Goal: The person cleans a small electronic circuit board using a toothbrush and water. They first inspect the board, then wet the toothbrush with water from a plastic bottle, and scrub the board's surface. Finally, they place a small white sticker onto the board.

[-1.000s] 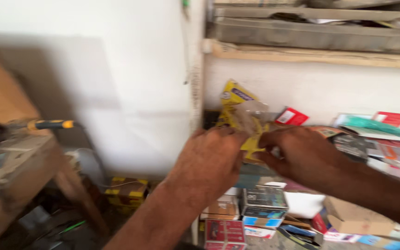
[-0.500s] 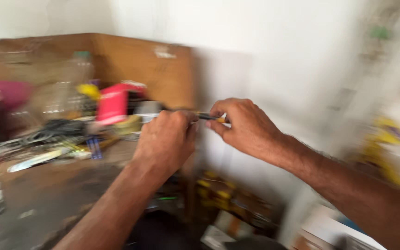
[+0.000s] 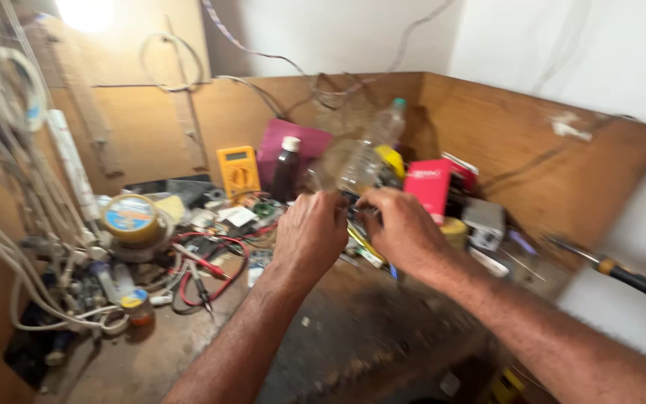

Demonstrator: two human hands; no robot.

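Observation:
My left hand (image 3: pixel 312 233) and my right hand (image 3: pixel 401 228) are held close together above a cluttered wooden workbench (image 3: pixel 353 337). Both pinch the lower edge of a small clear plastic packet (image 3: pixel 340 166), which stands up blurred between them. What is inside the packet cannot be made out. Just behind the hands stand a dark bottle with a white cap (image 3: pixel 287 168), a yellow multimeter (image 3: pixel 238 170) and a red box (image 3: pixel 429 187).
A round tin with a blue label (image 3: pixel 130 217) and red and black test leads (image 3: pixel 205 269) lie at the left. White cables (image 3: pixel 9 187) hang along the left wall. A clear bottle (image 3: pixel 386 123) stands at the back. A screwdriver (image 3: pixel 626 275) pokes in from the right.
The view has swung left from shelves of boxes to the workbench. Both hands stayed together on the small packet and now hover over the bench's clutter.

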